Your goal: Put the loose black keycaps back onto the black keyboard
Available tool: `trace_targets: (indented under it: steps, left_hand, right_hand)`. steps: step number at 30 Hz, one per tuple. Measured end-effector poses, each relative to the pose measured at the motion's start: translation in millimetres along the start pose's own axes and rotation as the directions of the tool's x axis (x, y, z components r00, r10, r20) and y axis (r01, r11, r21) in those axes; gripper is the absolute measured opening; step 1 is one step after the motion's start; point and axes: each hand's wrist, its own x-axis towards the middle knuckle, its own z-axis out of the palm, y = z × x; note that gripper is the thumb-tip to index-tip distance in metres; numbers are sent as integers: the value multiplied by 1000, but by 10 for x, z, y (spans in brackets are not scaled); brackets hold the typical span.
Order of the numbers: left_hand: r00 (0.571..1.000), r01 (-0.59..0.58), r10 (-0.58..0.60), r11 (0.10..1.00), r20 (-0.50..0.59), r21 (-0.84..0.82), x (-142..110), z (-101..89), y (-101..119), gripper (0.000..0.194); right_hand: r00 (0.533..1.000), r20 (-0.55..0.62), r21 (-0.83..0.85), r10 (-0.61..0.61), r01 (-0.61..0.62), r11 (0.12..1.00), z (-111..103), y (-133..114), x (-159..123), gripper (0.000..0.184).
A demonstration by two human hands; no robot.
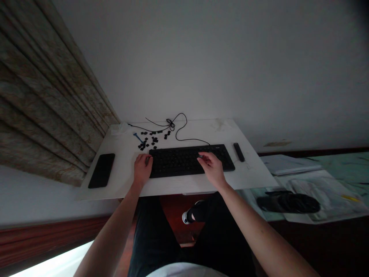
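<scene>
A black keyboard (178, 163) lies on a white table (170, 184), long side toward the person, with its cable (190, 139) leaving the back edge and looping to a tied bundle near the wall (207, 69). The left hand (142, 169) rests at the keyboard's left end, its fingers curled and the thumb near the forefinger; a dark spot shows between those 2 digits, but I cannot tell whether it is something held or the keyboard behind. The right hand (212, 167) is over the right part of the keyboard, its thumb and forefinger bent toward each other with the tips close together; something small and dark shows at the tips, but whether they are clamped on it is too small to tell. Behind the keyboard's left half, small black square pieces (155, 140) are scattered on the table, with 1 blue tool (138, 137) among them at the left. A black phone (102, 171) lies flat near the table's left edge, and clear plastic (119, 129) sits at the back left corner. Just right of the keyboard is a slim black object (239, 152). Beyond the table's right edge, a green marbled surface (343, 169) bears papers (291, 164), clear plastic wrapping (328, 196) and a black pouch-like item (288, 202). A patterned curtain (43, 88) hangs at the left.
</scene>
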Motion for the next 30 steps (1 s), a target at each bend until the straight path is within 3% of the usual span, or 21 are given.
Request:
trace_targets:
  steps: [4, 8, 11, 14, 25, 30]
  left_hand:
    - [1000, -6, 6, 1000, -3, -4, 0, -1, -2, 16]
    - [1000, -1, 1, 1000, -8, -3, -5, -5, 7, 15]
    - [1000, 2, -2, 1000, -2, -2, -8, -13, 18, 15]
    - [1000, 6, -6, 1000, 0, -11, -8, -19, 21, 16]
    - [1000, -8, 8, 1000, 11, -10, -5, -18, 16, 19]
    - [1000, -19, 19, 1000, 20, -5, -8, -20, 24, 17]
  right_hand:
    - [979, 58, 256, 197, -206, 945, 72, -27, -29, 32]
    - [932, 126, 514, 339, -353, 781, 134, -86, -49, 33]
    - [899, 154, 618, 410, -412, 670, 152, -117, -70, 33]
    - [880, 172, 644, 443, -441, 625, 140, -112, -123, 31]
    - [858, 153, 545, 490, -486, 683, -194, 86, -320, 42]
    - [898, 23, 362, 440, -418, 833, -436, 314, -103, 39]
